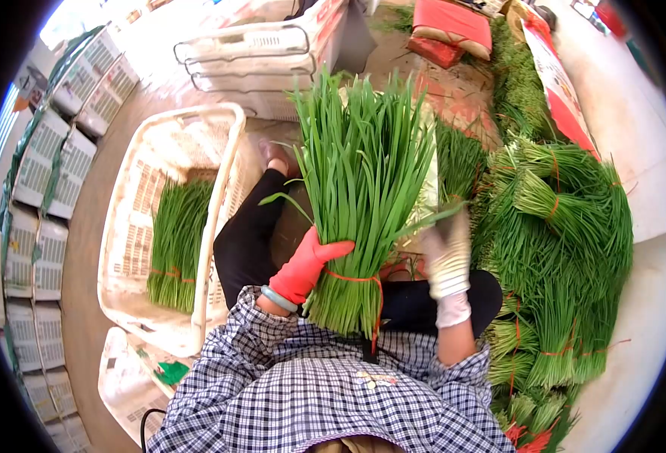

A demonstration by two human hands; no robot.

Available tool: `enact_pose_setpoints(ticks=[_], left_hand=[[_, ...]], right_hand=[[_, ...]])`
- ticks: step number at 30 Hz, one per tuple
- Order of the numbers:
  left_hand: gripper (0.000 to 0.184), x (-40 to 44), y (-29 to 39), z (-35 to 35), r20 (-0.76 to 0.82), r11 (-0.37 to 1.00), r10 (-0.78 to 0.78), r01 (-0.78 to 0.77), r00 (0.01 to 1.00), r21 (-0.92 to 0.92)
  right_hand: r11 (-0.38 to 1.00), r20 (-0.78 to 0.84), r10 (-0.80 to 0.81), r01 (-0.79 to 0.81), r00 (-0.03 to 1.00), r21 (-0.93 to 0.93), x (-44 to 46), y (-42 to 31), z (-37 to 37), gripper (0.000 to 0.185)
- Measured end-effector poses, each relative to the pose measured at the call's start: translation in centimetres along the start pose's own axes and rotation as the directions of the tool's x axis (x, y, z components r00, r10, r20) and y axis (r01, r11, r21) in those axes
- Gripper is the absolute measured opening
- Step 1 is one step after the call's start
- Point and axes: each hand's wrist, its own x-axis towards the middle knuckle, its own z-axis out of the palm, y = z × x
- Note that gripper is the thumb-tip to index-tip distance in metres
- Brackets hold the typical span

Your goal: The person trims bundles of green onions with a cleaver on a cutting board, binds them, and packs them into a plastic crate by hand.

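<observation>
Checked shirt (295, 400) lay nearest, right of the white crate (218, 204). Left hand (306, 264), also right of it, held the banded green bunch (367, 166), fingers hidden behind stems; firm, even pressure near the band seemed best. Right hand (449, 264), farther right, blurred; grip couldn't be told. Stacked crates (261, 45), beyond it, were cut off above.

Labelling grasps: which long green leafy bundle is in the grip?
The red-tied bundle in the red-gloved left hand; the others lie in the white plastic crate or the leafy pile at right.
</observation>
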Motion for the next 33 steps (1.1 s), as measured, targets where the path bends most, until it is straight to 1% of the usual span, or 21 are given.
enact_pose_setpoints(ticks=[1,2,3,4,7,9,11,13,15,17,18,19,21,22,23,25,26,28,29,31,33], left_hand=[[0.051,-0.2,-0.4,-0.4,0.002,1.0,0.027,-0.027,1.0,0.002],[0.052,-0.4,-1.5,-1.7,-0.002,0.999,0.035,-0.035,0.999,0.0],[0.052,-0.6,-1.9,-2.1,-0.001,1.0,0.029,-0.029,1.0,-0.013],[0.053,-0.8,-2.3,-2.4,-0.014,0.999,0.05,-0.05,0.999,-0.003],[0.054,-1.0,-2.6,-1.7,-0.042,0.999,0.045,-0.045,0.998,-0.009],[0.057,-1.2,-2.8,-1.7,-0.066,0.999,0.036,-0.037,0.997,-0.002],[0.058,-1.7,-3.0,-1.8,-0.069,1.0,0.027,-0.027,0.997,0.0],[0.058,-2.0,-3.2,-1.7,-0.083,1.0,0.018,-0.018,0.996,0.003],[0.055,-2.2,-3.4,-1.9,-0.065,1.0,0.011,-0.011,0.998,-0.005],[0.055,-2.4,-3.5,-1.8,-0.073,1.0,-0.001,0.001,0.997,0.0],[0.055,-2.4,-3.4,-1.8,-0.081,1.0,-0.007,0.007,0.997,0.005],[0.055,-2.3,-3.4,-1.7,-0.079,1.0,-0.008,0.009,0.997,0.004],[0.054,-2.3,-3.3,-2.0,-0.067,0.999,-0.009,0.007,0.998,-0.036],[0.054,-2.3,-3.1,-2.1,-0.067,0.999,-0.009,0.007,0.998,-0.039],[0.053,-2.4,-2.9,-2.1,-0.073,0.999,-0.011,0.008,0.997,-0.049],[0.053,-2.7,-2.9,-2.4,-0.082,0.998,-0.011,0.006,0.997,-0.062],[0.053,-2.8,-3.1,-2.7,-0.073,0.998,-0.01,0.005,0.997,-0.061],[0.052,-2.8,-3.0,-2.8,-0.064,0.998,-0.008,0.005,0.998,-0.057],[0.052,-3.0,-2.9,-2.6,-0.066,0.998,-0.008,0.004,0.998,-0.062],[0.052,-3.2,-2.8,-2.4,-0.056,0.998,-0.016,0.013,0.998,-0.064],[0.053,-3.2,-2.8,-2.1,-0.054,0.998,-0.044,0.041,0.998,-0.046]], right_hand=[[0.921,-0.063,-0.283,0.252,0.957,-0.298,-1.1,-5.4,2.6,0.066],[0.732,0.055,-0.485,0.44,0.873,-0.52,-1.1,-6.9,3.6,0.055],[0.463,0.213,-0.622,0.573,0.753,-0.676,-0.5,-8.6,4.2,0.044],[0.341,0.343,-0.669,0.683,0.659,-0.646,-0.5,-10.2,6.5,0.031],[0.337,0.746,-0.274,0.787,0.607,-0.517,1.5,-12.2,9.6,0.024],[0.191,0.735,-0.063,0.731,0.675,-0.655,2.8,-11.5,11.1,0.024],[0.098,0.747,0.002,0.743,0.665,-0.662,4.3,-10.3,11.2,0.027],[-0.08,0.708,0.218,0.735,0.672,-0.673,4.9,-9.9,11.3,0.028],[-0.045,0.725,0.275,0.762,0.631,-0.646,5.0,-9.3,11.4,0.028],[-0.163,0.789,0.255,0.829,0.559,-0.534,5.0,-8.1,11.1,0.024],[-0.222,0.79,0.144,0.798,0.596,-0.561,4.6,-7.5,11.0,0.019],[-0.224,0.789,0.145,0.796,0.597,-0.562,4.0,-7.2,10.6,0.019],[0.403,0.556,-0.2,0.585,0.807,-0.704,2.5,-6.2,9.6,0.012],[0.617,0.4,-0.225,0.448,0.888,-0.648,2.0,-5.6,9.1,0.01],[0.886,0.235,-0.119,0.21,0.965,-0.413,2.1,-5.6,8.4,0.017],[0.965,0.055,-0.119,0.128,0.991,-0.231,2.5,-7.2,6.5,0.022],[0.968,0.414,-0.039,0.138,0.91,-0.212,2.9,-8.9,4.8,0.022],[0.935,0.739,0.324,-0.082,0.59,-0.345,3.1,-11.8,3.5,0.023],[0.837,0.63,0.401,0.014,0.665,-0.547,2.7,-12.3,3.7,0.021],[0.739,0.801,-0.002,0.541,0.599,-0.403,2.6,-12.1,6.6,0.02],[0.489,0.843,-0.128,0.773,0.523,-0.404,3.0,-11.2,8.6,0.024]])
